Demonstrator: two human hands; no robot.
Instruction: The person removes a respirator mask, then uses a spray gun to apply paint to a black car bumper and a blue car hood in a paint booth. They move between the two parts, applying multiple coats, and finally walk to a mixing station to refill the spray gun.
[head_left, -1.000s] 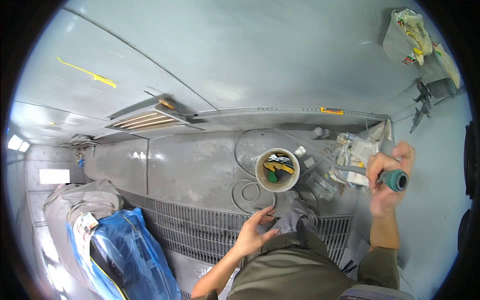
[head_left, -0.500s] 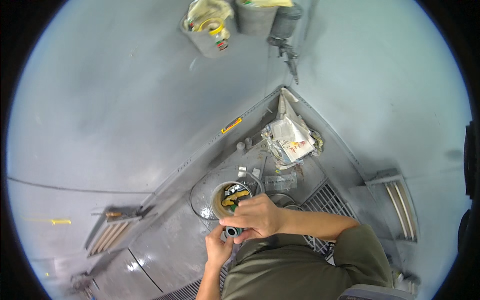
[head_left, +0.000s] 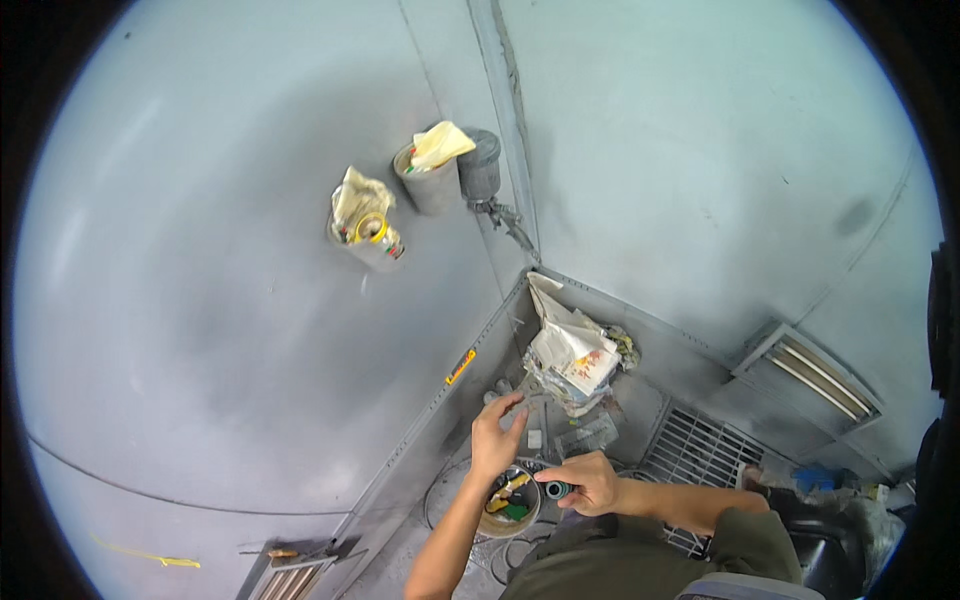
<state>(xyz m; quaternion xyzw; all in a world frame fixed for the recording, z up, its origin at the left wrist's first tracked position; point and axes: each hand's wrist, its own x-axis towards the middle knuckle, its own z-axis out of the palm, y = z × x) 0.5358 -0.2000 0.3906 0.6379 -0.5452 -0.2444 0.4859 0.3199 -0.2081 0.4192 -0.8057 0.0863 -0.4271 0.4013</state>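
Observation:
My right hand (head_left: pixel 592 484) is closed around a small dark green cylinder (head_left: pixel 558 490) with a round, hollow-looking end that faces up. Most of its body is hidden by my fingers. Forward and to the left of it, my left hand (head_left: pixel 495 438) is raised with thumb and fingers apart and holds nothing. Below both hands stands a pale round bucket (head_left: pixel 489 527). Several things lie in it, some yellow and one green; my left forearm and right fingers hide part of its rim.
Crumpled paper (head_left: pixel 575 352) is piled in the corner ahead. A floor grate (head_left: pixel 700 450) lies to the right, near a black object (head_left: pixel 830 530). On the left wall hang grey bins (head_left: pixel 432 190) and a spray gun (head_left: pixel 505 218). A hose (head_left: pixel 428 505) curls beside the bucket.
My left hand has let go of the dark green cylinder and moved forward, its fingers opening. The right hand still holds the cylinder. My view has tilted up, showing more wall.

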